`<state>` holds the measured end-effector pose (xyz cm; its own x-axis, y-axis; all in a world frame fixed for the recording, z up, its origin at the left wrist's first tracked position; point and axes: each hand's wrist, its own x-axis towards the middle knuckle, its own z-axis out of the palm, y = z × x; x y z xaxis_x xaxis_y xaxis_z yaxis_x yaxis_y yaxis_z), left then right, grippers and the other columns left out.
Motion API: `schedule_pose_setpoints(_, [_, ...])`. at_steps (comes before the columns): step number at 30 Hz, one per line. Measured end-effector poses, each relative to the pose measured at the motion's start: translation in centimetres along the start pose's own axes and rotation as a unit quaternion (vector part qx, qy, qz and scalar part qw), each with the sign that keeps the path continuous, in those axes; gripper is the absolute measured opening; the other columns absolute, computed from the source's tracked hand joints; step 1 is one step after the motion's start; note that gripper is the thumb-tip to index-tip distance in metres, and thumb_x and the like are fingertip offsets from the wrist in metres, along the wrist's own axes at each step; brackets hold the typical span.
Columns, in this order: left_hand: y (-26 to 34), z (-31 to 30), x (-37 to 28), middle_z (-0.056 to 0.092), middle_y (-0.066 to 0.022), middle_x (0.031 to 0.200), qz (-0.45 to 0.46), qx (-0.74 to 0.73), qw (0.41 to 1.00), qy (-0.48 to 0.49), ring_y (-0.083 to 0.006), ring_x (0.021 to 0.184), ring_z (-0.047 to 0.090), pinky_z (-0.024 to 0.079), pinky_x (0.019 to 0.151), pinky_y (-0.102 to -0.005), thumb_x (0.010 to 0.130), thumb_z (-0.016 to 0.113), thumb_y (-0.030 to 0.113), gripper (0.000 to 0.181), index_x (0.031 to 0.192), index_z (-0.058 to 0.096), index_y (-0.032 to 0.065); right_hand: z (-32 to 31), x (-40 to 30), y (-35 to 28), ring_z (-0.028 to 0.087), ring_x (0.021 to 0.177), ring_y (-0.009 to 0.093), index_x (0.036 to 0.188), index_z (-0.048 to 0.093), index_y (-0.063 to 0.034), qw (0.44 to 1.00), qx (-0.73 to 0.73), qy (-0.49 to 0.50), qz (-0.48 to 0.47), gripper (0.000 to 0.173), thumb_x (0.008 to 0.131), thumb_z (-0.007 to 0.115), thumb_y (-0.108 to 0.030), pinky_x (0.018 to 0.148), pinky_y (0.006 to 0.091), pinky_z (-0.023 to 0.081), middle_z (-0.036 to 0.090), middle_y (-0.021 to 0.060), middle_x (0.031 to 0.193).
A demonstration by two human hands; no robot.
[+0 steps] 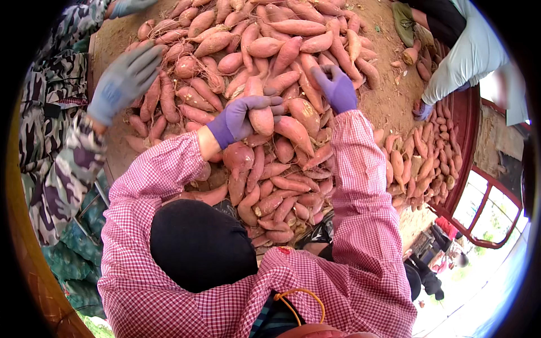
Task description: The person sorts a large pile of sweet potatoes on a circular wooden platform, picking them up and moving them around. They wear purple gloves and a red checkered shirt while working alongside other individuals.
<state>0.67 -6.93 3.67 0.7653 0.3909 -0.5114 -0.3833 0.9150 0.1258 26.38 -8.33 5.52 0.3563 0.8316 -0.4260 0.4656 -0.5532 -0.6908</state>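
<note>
My left hand, in a purple glove with grey fingertips, is closed around a pink-skinned sweet potato above the pile. A finger or the thumb crosses its front, and the other fingertips show on its far side. To the right, my right hand, gloved alike, has bent fingers touching the edge of a sweet potato in the heap. Whether they grip it is unclear. Around both hands lies a large pile of sweet potatoes, many with stringy roots. More sweet potatoes lie between my forearms.
At left a co-worker's grey-gloved hand reaches over the pile's edge. Another person's gloved hand rests near smaller sweet potatoes at right. Red metal railing edges the right side. Green mesh sacks stand at left.
</note>
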Motion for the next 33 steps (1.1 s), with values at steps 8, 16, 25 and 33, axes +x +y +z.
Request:
schedule_pose_setpoints(8, [0.9,-0.1,1.7,0.049,-0.0163,0.13,0.021,0.073,0.997,0.002,-0.0303,0.116,0.053,0.042,0.103,-0.0424,0.083,0.057,0.003,0.056,0.135,0.037,0.0002,-0.7,6.9,-0.9,0.056,0.107,0.033,0.115,0.06,-0.0097,0.827,-0.319,0.134,-0.443,0.038,0.078,0.064,-0.017,0.097,0.039,0.042,0.061,0.01,0.116])
schedule_pose_setpoints(16, [4.2,2.7,4.3,0.061,-0.0095,0.106,0.22,0.44,0.87,0.02,-0.0179,0.093,0.056,0.045,0.084,-0.0299,0.08,0.068,0.018,0.051,0.124,0.052,-0.0017,-2.5,6.2,-2.1,0.063,0.1,0.03,0.114,0.061,0.0026,0.979,-0.157,-0.046,-0.122,0.069,0.073,0.071,-0.052,0.089,0.0366,0.047,0.065,0.0203,0.107])
schedule_pose_setpoints(25, [5.4,1.5,11.6,0.062,-0.0092,0.107,0.176,0.723,0.664,-0.07,-0.0172,0.101,0.056,0.043,0.087,-0.027,0.08,0.067,0.02,0.037,0.112,0.062,0.0023,-2.6,7.6,-2.1,0.062,0.095,0.022,0.107,0.063,0.006,0.967,0.09,-0.227,0.069,0.06,0.074,0.074,-0.042,0.085,0.0303,0.049,0.065,0.0151,0.106])
schedule_pose_setpoints(33, [5.4,1.8,10.9,0.052,-0.0123,0.127,0.282,0.702,0.642,-0.126,-0.0181,0.117,0.049,0.039,0.098,-0.0285,0.085,0.064,0.022,0.052,0.131,0.05,0.0026,1.2,0.5,-0.8,0.057,0.099,0.018,0.123,0.049,-0.0001,0.947,0.301,-0.032,-0.103,0.055,0.074,0.072,-0.012,0.085,0.0293,0.049,0.058,0.01,0.111])
